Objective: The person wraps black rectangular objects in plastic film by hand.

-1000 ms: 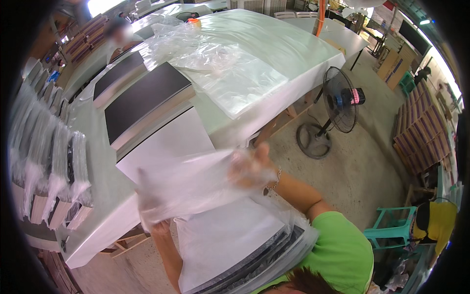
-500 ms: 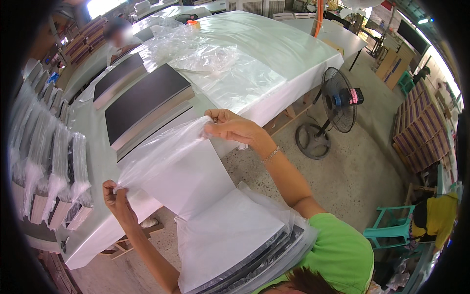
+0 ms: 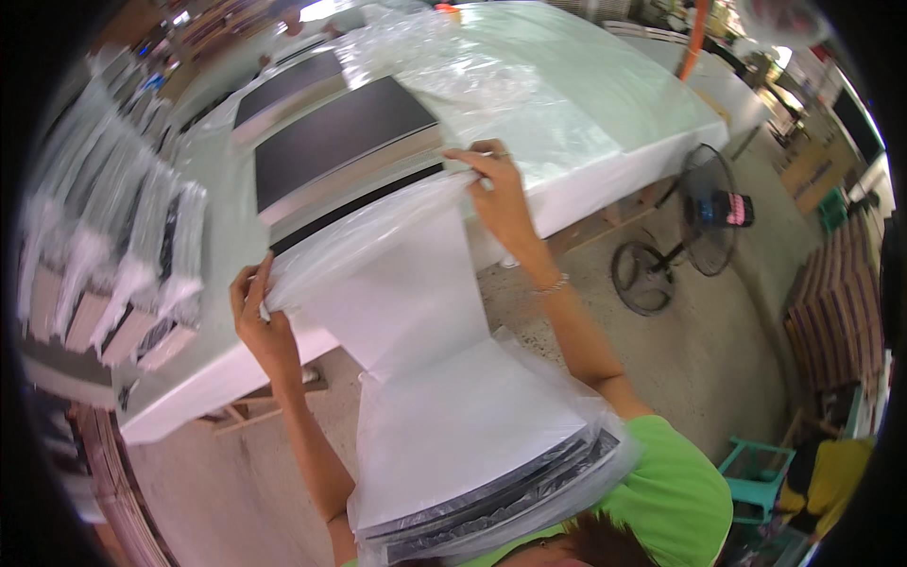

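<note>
A clear plastic bag [image 3: 378, 227] spans the table edge between my hands. My left hand [image 3: 263, 317] grips its left edge, with the forefinger reaching to the end of a narrow black strip [image 3: 359, 206]. At the other end of that strip, my right hand [image 3: 496, 184] has the bag's right edge, thumb and fingers bent around it. Just beyond the strip lies a thick stack of flat dark-topped boards or books [image 3: 345, 142] with pale sides. More plastic bags, white with dark-edged layers [image 3: 463, 435], hang down over my front.
Plastic-wrapped bundles [image 3: 123, 255] stand along the left of the table [image 3: 208, 354]. A second dark-topped stack [image 3: 288, 90] and loose clear film [image 3: 406, 47] lie farther back. On the floor to the right stand a fan [image 3: 704, 213] and a green stool [image 3: 756, 477].
My hands have spread the gathered plastic straighter and wider and are now close to the stack. More of the black strip shows between them. The whole view has shifted.
</note>
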The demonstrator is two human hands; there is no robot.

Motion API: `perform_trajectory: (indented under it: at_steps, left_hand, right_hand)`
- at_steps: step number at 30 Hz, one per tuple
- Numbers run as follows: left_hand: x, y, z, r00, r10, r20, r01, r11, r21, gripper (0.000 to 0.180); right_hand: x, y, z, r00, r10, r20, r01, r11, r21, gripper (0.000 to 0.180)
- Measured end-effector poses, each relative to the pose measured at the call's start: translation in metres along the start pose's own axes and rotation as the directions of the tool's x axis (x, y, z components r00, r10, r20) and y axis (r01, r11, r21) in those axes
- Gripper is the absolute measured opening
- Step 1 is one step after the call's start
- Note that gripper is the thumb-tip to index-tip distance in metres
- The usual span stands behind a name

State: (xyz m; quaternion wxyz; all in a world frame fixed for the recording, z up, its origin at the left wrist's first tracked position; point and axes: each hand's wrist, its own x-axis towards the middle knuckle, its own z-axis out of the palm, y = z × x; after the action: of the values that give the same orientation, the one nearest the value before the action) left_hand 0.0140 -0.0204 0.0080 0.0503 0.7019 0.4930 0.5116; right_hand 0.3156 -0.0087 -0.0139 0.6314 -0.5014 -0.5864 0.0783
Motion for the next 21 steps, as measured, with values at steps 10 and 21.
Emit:
perform_trajectory:
  at_steps: [10, 21]
  left_hand:
    - [-0.01, 0.002, -0.04, 0.823, -0.384, 0.419, 0.522, 0.22, -0.824, 0.057]
    - [-0.164, -0.127, -0.024, 0.529, -0.276, 0.803, 0.835, 0.341, -0.433, 0.041]
  right_hand:
    - [-0.01, -0.018, -0.024, 0.814, 0.424, 0.397, -0.56, 0.39, 0.731, 0.032]
    - [-0.125, 0.033, -0.056, 0.413, 0.378, 0.829, -0.911, 0.163, 0.379, 0.032]
